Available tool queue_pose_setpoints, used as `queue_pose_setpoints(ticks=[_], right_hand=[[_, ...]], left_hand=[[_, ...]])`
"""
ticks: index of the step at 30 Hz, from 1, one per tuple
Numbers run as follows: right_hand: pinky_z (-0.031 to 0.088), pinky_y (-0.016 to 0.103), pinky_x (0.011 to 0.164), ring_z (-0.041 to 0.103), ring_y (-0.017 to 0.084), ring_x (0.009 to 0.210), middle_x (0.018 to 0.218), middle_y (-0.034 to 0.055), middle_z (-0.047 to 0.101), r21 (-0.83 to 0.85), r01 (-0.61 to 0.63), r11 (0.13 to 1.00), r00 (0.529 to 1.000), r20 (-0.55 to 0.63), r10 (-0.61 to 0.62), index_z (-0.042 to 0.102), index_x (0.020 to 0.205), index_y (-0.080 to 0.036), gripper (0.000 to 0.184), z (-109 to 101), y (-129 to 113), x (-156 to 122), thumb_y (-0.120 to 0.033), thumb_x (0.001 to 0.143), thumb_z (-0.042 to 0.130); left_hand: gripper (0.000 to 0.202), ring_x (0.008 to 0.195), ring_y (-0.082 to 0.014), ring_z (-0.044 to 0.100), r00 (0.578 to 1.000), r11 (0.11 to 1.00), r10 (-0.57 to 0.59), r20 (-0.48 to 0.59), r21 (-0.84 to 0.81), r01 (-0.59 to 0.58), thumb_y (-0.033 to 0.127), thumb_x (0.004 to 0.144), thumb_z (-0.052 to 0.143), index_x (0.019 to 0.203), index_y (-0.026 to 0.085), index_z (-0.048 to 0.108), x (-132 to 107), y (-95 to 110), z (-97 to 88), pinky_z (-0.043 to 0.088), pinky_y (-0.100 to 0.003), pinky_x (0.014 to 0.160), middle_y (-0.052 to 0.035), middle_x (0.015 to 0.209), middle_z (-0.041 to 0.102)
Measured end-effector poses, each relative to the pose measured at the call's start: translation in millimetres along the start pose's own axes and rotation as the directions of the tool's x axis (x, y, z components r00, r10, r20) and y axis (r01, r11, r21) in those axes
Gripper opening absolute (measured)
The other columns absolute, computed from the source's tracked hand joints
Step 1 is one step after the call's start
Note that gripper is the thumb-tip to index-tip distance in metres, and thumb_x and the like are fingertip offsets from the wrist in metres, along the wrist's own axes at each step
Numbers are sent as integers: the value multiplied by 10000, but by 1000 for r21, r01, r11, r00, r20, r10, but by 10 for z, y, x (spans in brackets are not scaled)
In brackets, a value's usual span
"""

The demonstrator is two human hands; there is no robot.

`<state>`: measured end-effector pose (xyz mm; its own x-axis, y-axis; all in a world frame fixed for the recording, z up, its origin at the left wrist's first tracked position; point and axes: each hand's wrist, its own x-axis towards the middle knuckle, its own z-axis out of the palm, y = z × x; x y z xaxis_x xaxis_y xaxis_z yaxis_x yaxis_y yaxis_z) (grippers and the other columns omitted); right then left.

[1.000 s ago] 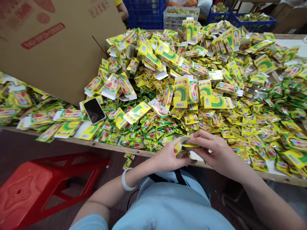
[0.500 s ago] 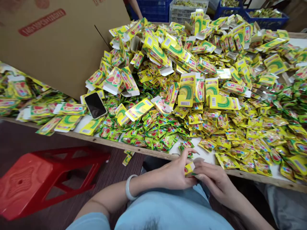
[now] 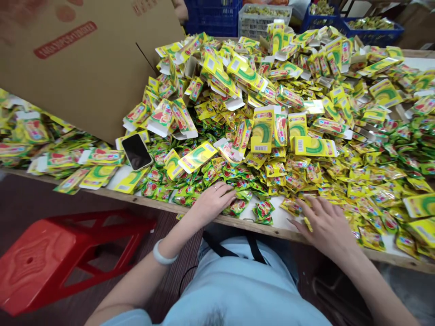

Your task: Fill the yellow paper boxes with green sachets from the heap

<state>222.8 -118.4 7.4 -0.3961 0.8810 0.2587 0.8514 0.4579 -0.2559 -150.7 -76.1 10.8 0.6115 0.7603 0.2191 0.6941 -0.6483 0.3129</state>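
A big heap of small yellow-green sachets (image 3: 340,176) and flat yellow cartons (image 3: 261,129) covers the table (image 3: 268,225). My left hand (image 3: 214,201) lies flat on green sachets near the front edge, fingers stretched out, a ring on one finger. My right hand (image 3: 328,222) rests palm down on yellow sachets to the right, fingers spread, with a yellow sachet edge showing under it. A small clump of sachets (image 3: 264,211) sits between the two hands.
A black phone (image 3: 137,151) lies on the packets at the left. A large cardboard box (image 3: 78,59) stands behind it. A red plastic stool (image 3: 50,258) is below the table's left part. Blue and white crates (image 3: 238,16) line the far side.
Both hands were together at my waist, working a small yellow packet. Now they have parted and reached onto the table, left onto green sachets, right onto yellow ones.
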Motion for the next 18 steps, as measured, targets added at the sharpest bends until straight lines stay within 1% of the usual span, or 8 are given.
queue_pose_setpoints(ticks=[3, 6, 8, 10, 12, 14, 16, 18], right_hand=[[493, 481, 816, 623, 354, 1051, 1069, 163, 720, -133, 107, 985, 994, -19, -111, 673, 1021, -185, 241, 166, -202, 286, -175, 956, 441], [520, 413, 786, 672, 285, 917, 950, 114, 725, 38, 99, 994, 988, -126, -93, 644, 996, -210, 187, 123, -139, 390, -201, 966, 459], [533, 371, 778, 686, 247, 854, 954, 93, 717, 163, 50, 985, 981, -193, -18, 626, 1048, -220, 148, 96, -138, 421, -241, 966, 505], [539, 334, 759, 693, 216, 824, 967, 78, 713, 291, 5, 957, 974, -217, 61, 611, 1083, -221, 152, 123, -283, 484, -231, 971, 509], [539, 282, 692, 691, 177, 759, 943, 58, 711, 441, -6, 897, 980, -178, 94, 599, 1083, -218, 146, 193, -554, 606, -226, 984, 491], [522, 242, 607, 677, 148, 666, 901, 47, 715, 503, 29, 864, 988, -148, 53, 596, 1067, -212, 152, 267, -854, 769, -237, 996, 464], [497, 233, 550, 668, 147, 597, 837, 54, 722, 436, 94, 895, 982, -190, -11, 607, 1058, -195, 178, 314, -1084, 924, -239, 1001, 444], [469, 234, 506, 654, 155, 542, 756, 55, 717, 339, 137, 931, 964, -261, -46, 616, 1064, -179, 190, 333, -1198, 1025, -232, 1002, 444]], left_hand=[[266, 1023, -243, 647, 977, 988, -88, -192, -142, 61, 232, 1006, 445, 1032, 144, 694, -3, 11, -7, 533, -414, 922, -117, 1035, 728], [290, 863, -201, 671, 867, 855, -405, -289, -455, 248, 289, 993, 468, 994, 132, 713, 73, 112, -21, 543, -326, 808, -93, 924, 737], [341, 697, -168, 631, 789, 687, -575, -215, -650, 324, 378, 972, 497, 965, 127, 727, 172, 205, -34, 512, -268, 648, -60, 774, 703], [404, 588, -142, 550, 758, 521, -644, -104, -785, 335, 479, 922, 549, 940, 122, 737, 285, 297, -43, 442, -234, 534, -28, 657, 639], [464, 562, -128, 500, 756, 388, -654, -22, -868, 311, 559, 855, 612, 913, 115, 737, 372, 384, -45, 401, -219, 501, -16, 619, 596], [499, 586, -131, 506, 765, 278, -643, 31, -921, 271, 606, 818, 640, 881, 118, 724, 407, 461, -48, 414, -223, 527, -18, 633, 587], [526, 609, -139, 520, 779, 177, -622, 81, -954, 241, 645, 824, 613, 854, 127, 699, 389, 525, -58, 434, -237, 561, -21, 652, 584], [536, 606, -135, 502, 783, 133, -612, 114, -961, 244, 668, 803, 627, 821, 133, 666, 338, 565, -72, 425, -242, 569, -17, 658, 569]])
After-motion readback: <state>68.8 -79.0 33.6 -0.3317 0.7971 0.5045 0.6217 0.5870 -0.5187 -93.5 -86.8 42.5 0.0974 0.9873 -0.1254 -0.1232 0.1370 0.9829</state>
